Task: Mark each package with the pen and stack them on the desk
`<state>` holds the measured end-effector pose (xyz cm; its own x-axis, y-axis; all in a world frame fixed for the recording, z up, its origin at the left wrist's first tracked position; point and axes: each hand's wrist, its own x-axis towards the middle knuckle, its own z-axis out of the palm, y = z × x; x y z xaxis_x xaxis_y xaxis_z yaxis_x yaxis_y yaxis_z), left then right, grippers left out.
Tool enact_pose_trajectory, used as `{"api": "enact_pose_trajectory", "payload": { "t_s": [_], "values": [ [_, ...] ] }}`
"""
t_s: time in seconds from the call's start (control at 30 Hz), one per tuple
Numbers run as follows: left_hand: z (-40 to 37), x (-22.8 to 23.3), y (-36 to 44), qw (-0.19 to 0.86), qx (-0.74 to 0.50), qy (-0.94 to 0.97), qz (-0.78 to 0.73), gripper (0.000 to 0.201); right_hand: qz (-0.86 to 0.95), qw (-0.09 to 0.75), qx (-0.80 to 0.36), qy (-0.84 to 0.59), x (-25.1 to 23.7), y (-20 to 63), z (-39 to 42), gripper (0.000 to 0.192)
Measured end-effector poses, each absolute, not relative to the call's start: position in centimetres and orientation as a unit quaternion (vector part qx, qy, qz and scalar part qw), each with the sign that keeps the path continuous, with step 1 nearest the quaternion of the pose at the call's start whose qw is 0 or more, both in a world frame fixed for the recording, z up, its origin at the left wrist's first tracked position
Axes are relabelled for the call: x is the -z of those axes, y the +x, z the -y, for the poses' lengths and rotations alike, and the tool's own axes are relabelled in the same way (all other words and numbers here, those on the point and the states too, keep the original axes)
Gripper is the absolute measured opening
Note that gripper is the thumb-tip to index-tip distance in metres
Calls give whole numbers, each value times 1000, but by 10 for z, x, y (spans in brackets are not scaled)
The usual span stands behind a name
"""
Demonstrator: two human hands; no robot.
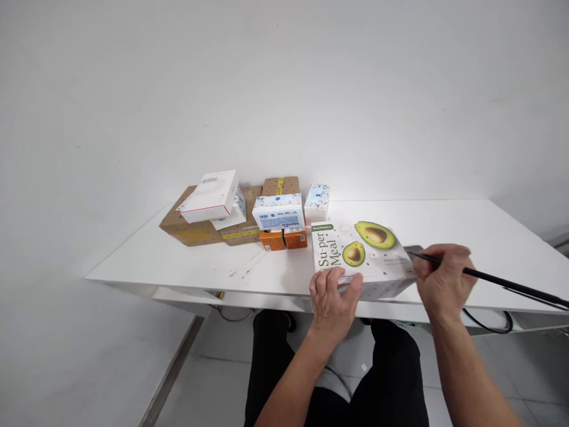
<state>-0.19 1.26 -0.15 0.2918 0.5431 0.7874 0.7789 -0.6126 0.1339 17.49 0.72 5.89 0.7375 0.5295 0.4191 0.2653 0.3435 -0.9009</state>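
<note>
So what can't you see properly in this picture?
Head view only:
- The far end of the black stick in the right hand is cut off by the right edge.
- The near edge of the avocado box is hidden under the left hand.
- The small print on the blue and white box is too small to read.
- The brown boxes are partly covered by the boxes stacked on them.

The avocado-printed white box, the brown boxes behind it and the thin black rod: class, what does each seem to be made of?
The avocado-printed white box, steadied by the left hand, looks like smooth printed card with crisp folded edges. The brown boxes look like matt corrugated cardboard with yellow tape. The thin black rod in the right hand is dark and smooth, perhaps plastic or metal; unclear.
</note>
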Motion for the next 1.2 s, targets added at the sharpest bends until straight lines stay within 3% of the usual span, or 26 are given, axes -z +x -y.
{"api": "enact_pose_trajectory", "payload": {
  "t_s": [0.07,0.13,0.23,0.33,0.47,0.57,0.77,0.93,1.2],
  "values": [
    [-16,2,-5,140,419,-790,425,35,312,767,-54,-559,-55,189,-7,43],
    [-20,3,-9,144,418,-788,428,34,321,708,-12,-629,-44,206,-7,32],
    [-24,4,-12,148,420,-788,425,35,442,497,16,-746,-15,231,-10,22],
    [-26,5,-13,151,426,-787,419,36,598,279,38,-750,14,245,-17,40],
    [-26,6,-12,150,429,-788,416,37,675,109,83,-725,31,243,-29,47],
    [-26,6,-12,148,430,-788,415,37,682,89,74,-722,32,238,-35,46],
    [-26,8,-12,154,432,-787,414,36,567,158,46,-807,27,245,-23,51],
    [-26,10,-12,150,433,-787,413,37,386,130,-10,-913,33,254,0,86],
    [-27,11,-10,143,441,-785,411,37,395,106,-30,-912,42,264,-4,70]
  ]
}}
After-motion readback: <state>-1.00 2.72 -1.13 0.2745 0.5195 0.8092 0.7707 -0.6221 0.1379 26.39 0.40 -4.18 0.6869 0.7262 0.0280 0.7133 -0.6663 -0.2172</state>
